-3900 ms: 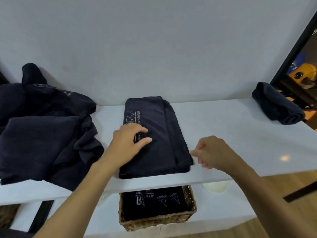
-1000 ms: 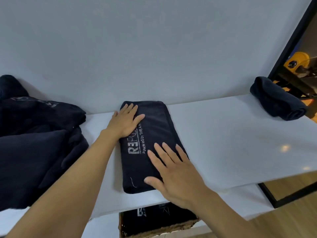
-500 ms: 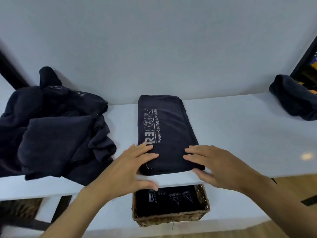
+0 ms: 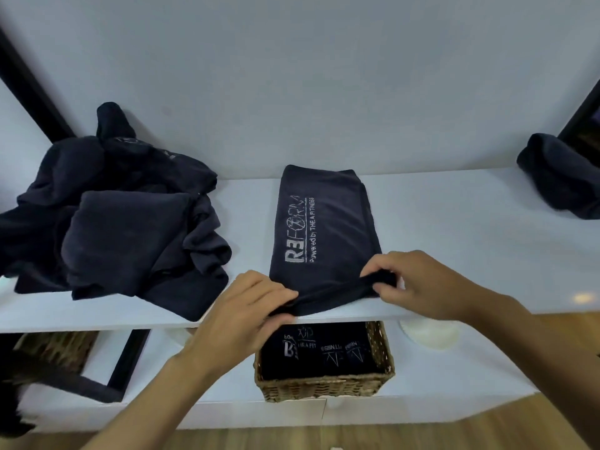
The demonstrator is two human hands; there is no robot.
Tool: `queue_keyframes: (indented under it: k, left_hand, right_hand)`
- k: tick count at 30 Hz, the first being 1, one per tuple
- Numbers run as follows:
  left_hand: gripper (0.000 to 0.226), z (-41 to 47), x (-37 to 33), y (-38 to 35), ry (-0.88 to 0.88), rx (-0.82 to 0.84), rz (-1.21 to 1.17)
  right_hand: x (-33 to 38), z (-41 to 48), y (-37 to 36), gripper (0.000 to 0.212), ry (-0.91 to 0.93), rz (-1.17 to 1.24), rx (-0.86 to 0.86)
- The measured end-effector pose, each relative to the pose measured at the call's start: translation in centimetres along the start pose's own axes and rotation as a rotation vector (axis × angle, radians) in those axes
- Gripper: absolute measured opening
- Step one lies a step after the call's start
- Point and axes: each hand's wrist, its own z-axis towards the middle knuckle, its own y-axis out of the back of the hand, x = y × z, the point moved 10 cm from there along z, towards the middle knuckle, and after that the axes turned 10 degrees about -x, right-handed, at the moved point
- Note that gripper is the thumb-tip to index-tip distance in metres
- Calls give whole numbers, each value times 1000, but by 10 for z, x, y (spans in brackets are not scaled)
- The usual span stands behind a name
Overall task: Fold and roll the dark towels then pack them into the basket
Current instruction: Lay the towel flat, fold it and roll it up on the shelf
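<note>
A dark folded towel (image 4: pixel 328 222) with white lettering lies lengthwise on the white shelf (image 4: pixel 454 238). My left hand (image 4: pixel 246 306) pinches its near left corner and my right hand (image 4: pixel 418 280) pinches its near right corner; the near edge is lifted and curled over a little. Below the shelf stands a wicker basket (image 4: pixel 324 386) holding several rolled dark towels (image 4: pixel 321 349).
A heap of loose dark towels (image 4: pixel 113 222) fills the shelf's left side. Another dark towel bundle (image 4: pixel 561 177) sits at the far right. A white round object (image 4: pixel 428 332) lies on the lower ledge beside the basket. A wall stands behind the shelf.
Both hands went from lying flat on the towel's near end to pinching its near corners, and the near edge has lifted and started to curl.
</note>
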Motion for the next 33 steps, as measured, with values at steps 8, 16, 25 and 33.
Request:
queue_keyframes:
  k: [8, 16, 25, 33]
  left_hand:
    - [12, 33, 51, -15, 625, 134, -418]
    - [11, 55, 70, -43, 795, 364, -436]
    - [11, 60, 88, -51, 927, 474, -333]
    - [40, 62, 8, -12, -76, 74, 281]
  right_hand:
    - [-32, 18, -3, 19, -442, 359, 96]
    - [59, -1, 35, 23, 324, -359, -573]
    - [39, 11, -43, 51, 462, -590, -386]
    - [15, 53, -13, 26, 66, -98, -165]
